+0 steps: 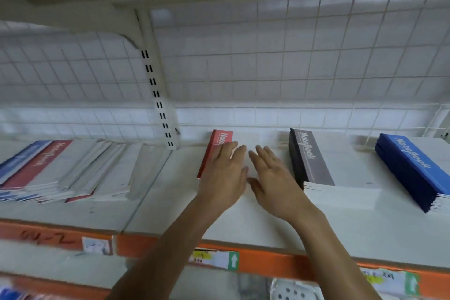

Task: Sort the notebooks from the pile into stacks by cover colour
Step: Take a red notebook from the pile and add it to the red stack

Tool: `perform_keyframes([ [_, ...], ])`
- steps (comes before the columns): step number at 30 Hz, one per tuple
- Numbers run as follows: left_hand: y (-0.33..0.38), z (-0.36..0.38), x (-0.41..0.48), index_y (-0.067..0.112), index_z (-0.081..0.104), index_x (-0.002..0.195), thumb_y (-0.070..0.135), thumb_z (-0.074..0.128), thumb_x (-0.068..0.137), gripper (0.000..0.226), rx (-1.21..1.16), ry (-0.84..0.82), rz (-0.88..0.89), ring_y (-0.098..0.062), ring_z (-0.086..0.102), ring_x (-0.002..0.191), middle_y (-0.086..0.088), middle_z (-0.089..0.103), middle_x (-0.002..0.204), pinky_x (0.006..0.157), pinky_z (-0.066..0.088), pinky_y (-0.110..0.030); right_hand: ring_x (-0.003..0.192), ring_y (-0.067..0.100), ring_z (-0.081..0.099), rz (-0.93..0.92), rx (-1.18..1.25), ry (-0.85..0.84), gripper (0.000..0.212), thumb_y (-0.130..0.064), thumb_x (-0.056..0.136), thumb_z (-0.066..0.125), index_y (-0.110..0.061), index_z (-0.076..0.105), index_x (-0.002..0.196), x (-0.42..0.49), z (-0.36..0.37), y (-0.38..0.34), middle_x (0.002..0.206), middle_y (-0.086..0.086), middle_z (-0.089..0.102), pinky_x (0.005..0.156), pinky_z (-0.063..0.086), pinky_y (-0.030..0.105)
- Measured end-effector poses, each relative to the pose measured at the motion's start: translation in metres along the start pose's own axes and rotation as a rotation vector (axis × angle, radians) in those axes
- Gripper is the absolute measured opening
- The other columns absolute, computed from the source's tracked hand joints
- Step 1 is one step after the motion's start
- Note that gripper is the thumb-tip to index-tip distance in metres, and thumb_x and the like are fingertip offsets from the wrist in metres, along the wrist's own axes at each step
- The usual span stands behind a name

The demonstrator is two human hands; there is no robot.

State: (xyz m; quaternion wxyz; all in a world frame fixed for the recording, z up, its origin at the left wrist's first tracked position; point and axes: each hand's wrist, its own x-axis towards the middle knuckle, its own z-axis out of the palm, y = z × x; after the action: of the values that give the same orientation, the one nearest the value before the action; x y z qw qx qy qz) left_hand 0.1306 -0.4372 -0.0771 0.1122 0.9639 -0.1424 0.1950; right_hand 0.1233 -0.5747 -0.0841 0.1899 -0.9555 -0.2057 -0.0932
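Both bare forearms reach over the front edge of the shelf (pixel 248 226) and converge toward its middle. The left hand (pixel 222 173) lies palm down, fingers straight and close together, pointing toward the back edge. The right hand (pixel 272 178) lies just beside it, also palm down, fingers straight and slightly spread, thumb angled toward the left hand.

Left hand (pixel 224 173) hides pt of the red notebook (pixel 220 139), so its title reads only in pt. Pile (pixel 60 168) is cut by the left edge & smeared; blue stack (pixel 414 165) runs off the right edge. Shelf labels (pixel 214 259) too blurred to read.
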Motion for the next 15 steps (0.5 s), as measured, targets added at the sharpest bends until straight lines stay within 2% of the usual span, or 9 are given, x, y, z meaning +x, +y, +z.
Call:
perform_keyframes([
  [4,-0.061,-0.013,-0.028,0.009,0.053,0.130,0.017,0.067,0.082,0.050,0.083,0.030,-0.054,-0.028,0.053,0.118,-0.011,0.056,0.129,0.097,0.045,-0.040,0.147,0.020,0.001,-0.116,0.042,-0.030,0.065,-0.028,0.098,0.044,-0.013,0.009,0.151,0.021,0.025,-0.055,0.159,0.007,0.005,0.119,0.001,0.031],
  [6,-0.094,-0.022,-0.043,0.005,0.054,0.128,0.017,0.071,0.079,0.053,0.119,0.034,-0.114,-0.031,0.054,0.119,-0.015,0.056,0.129,0.096,0.046,-0.041,0.147,0.020,0.000,-0.170,0.067,-0.052,0.064,-0.028,0.098,0.044,-0.013,0.011,0.151,0.030,0.039,-0.082,0.159,0.007,0.004,0.115,-0.004,0.025],
  [9,-0.144,-0.034,-0.063,0.008,0.025,0.147,0.026,0.046,0.096,0.058,0.173,-0.049,-0.218,-0.027,0.023,0.142,-0.013,0.023,0.154,0.113,0.024,-0.036,0.147,0.019,-0.004,-0.208,0.112,-0.098,0.063,-0.029,0.099,0.043,-0.014,0.011,0.151,0.045,0.063,-0.122,0.159,0.006,0.001,0.110,-0.007,0.021],
  [11,-0.177,-0.041,-0.074,0.011,0.011,0.150,0.030,0.037,0.100,0.060,0.203,-0.090,-0.297,-0.024,0.008,0.146,-0.010,0.008,0.158,0.116,0.014,-0.033,0.147,0.019,-0.003,-0.217,0.128,-0.121,0.063,-0.029,0.099,0.044,-0.014,0.012,0.151,0.055,0.079,-0.146,0.159,0.006,0.002,0.109,-0.008,0.021],
  [15,-0.234,-0.053,-0.089,0.012,0.010,0.150,0.037,0.037,0.100,0.063,0.221,-0.099,-0.423,-0.026,0.004,0.146,-0.011,0.002,0.159,0.117,0.013,-0.037,0.147,0.017,-0.002,-0.243,0.148,-0.149,0.064,-0.027,0.099,0.043,-0.014,0.009,0.151,0.069,0.105,-0.187,0.159,0.005,0.003,0.107,-0.010,0.015],
])
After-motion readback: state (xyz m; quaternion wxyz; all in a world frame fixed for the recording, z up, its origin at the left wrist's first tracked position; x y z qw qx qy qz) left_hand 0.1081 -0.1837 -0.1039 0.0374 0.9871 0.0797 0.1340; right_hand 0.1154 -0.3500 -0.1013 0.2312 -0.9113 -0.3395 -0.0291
